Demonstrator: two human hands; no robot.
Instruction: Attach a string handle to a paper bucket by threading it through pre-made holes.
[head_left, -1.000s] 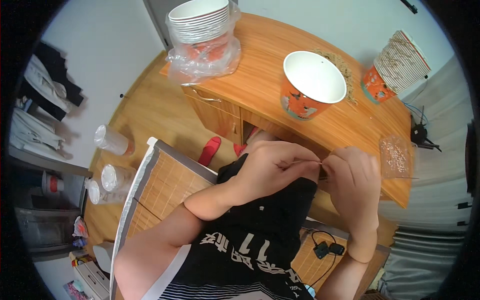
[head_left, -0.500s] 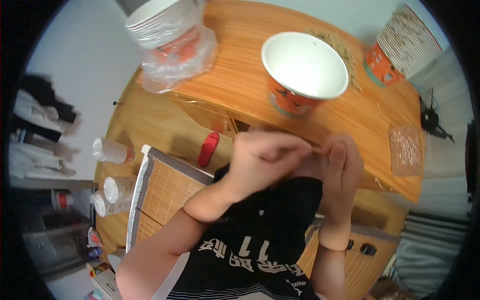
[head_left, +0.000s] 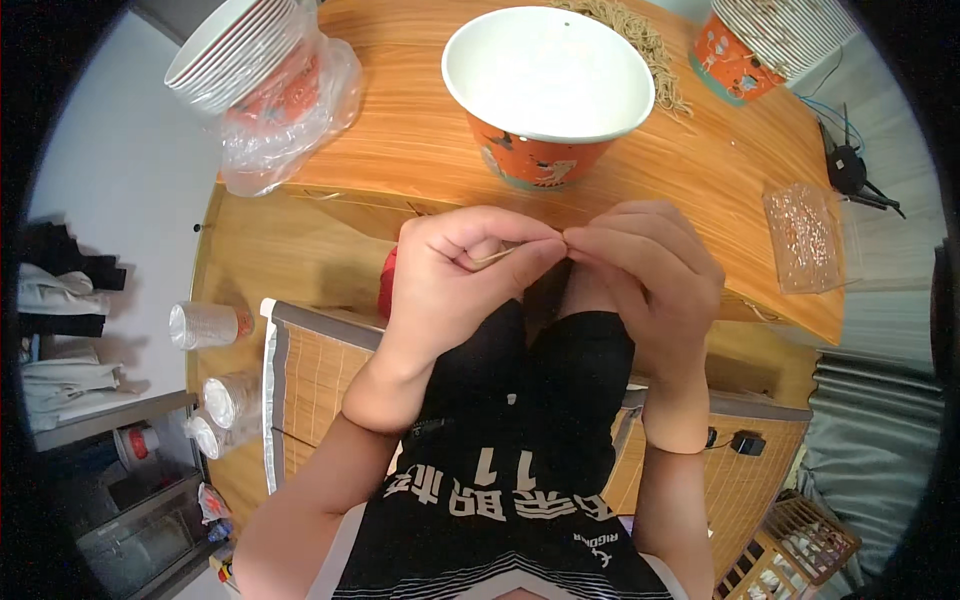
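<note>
A wood-grain, orange-brown desk (head_left: pixel 410 140) bears a round, white-lined orange paper tub (head_left: pixel 550 165); near its front edge, the left hand (head_left: pixel 460 275) and right hand (head_left: pixel 645 265) meet at the fingertips; the left pinches a slender tan strand (head_left: pixel 494 257) by its thumb; whether the right grips it, I cannot tell.

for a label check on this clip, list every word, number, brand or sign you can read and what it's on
Black shirt: large white characters, not copied here.
Same shirt: large white number, likewise.
Same shirt: small white lettering, likewise.
Paper bucket: animal pictures; any lettering too small to read.
Wrapped buckets: too blurred to read.
</note>
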